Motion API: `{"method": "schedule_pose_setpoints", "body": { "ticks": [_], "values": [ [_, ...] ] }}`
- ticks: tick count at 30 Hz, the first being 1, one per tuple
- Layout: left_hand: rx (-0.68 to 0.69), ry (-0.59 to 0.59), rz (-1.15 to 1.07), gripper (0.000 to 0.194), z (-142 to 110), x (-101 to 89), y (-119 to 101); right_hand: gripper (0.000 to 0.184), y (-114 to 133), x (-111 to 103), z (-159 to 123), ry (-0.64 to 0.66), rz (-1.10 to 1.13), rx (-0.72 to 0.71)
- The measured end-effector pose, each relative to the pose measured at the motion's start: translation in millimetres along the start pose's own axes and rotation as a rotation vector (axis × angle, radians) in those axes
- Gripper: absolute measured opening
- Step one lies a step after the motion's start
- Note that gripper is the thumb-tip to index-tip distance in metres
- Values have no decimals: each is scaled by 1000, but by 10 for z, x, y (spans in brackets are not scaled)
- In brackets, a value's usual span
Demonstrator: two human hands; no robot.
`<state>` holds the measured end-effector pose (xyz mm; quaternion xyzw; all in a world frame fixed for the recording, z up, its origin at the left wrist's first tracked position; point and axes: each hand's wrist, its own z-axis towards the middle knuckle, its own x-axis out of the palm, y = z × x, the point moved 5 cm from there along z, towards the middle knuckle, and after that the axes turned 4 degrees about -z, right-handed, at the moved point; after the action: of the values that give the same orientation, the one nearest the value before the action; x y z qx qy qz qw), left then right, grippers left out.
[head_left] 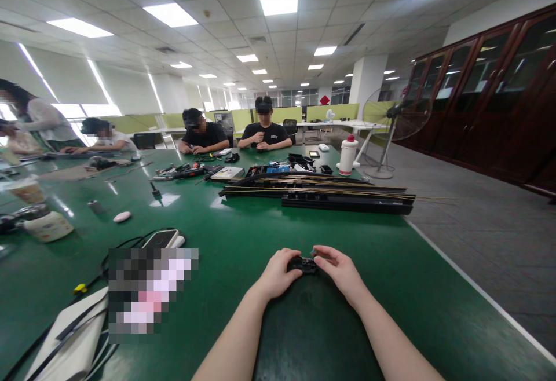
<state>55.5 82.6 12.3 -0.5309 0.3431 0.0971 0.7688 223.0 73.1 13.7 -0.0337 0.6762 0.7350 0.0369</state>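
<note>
My left hand (280, 274) is closed around the left end of a small black plastic part (306, 265), low over the green table (347, 334). At the part's right end is my right hand (339, 269), its thumb and index finger pinching a tiny bluish-grey piece (313, 252). The thumb side of this hand is close to the black part, and I cannot tell whether it touches it. Fingers cover both ends of the part, and its details are too small to make out.
Long black rails (347, 202) with thin brass-coloured rods lie ahead. Behind them stands a white bottle (347, 158) with a red cap. A notebook (72, 334), cables and a pale pink oval object (122, 217) are on the left. Several people sit at the table's far side.
</note>
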Motion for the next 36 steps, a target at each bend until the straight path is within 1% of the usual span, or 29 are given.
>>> {"method": "schedule_pose_setpoints", "body": {
  "ticks": [5, 9, 11, 14, 16, 21, 25, 29, 34, 36],
  "values": [
    [3, 2, -1, 39, 2, 0, 10, 27, 23, 54, -10, 24, -235, -115],
    [19, -4, 6, 38, 4, 5, 28, 23, 43, 102, -28, 54, -341, -196],
    [24, -3, 18, 37, 7, 12, 30, 21, 54, 136, -41, 77, -429, -233],
    [35, -3, 39, 36, 12, 21, 14, 20, 69, 188, -61, 126, -578, -268],
    [39, -8, 48, 35, 14, 23, 0, 20, 77, 204, -69, 145, -621, -263],
    [28, -15, 53, 35, 9, 24, -1, 20, 75, 198, -75, 142, -633, -211],
    [26, -25, 49, 36, 4, 32, 20, 21, 65, 186, -72, 128, -638, -202],
    [33, -30, 45, 36, 0, 38, 27, 22, 49, 182, -72, 144, -617, -215],
    [38, -30, 29, 38, -4, 33, 31, 39, 42, 156, -84, 154, -527, -196],
    [38, -26, 20, 38, -5, 36, 47, 42, 41, 140, -87, 158, -484, -166]
  ]
}}
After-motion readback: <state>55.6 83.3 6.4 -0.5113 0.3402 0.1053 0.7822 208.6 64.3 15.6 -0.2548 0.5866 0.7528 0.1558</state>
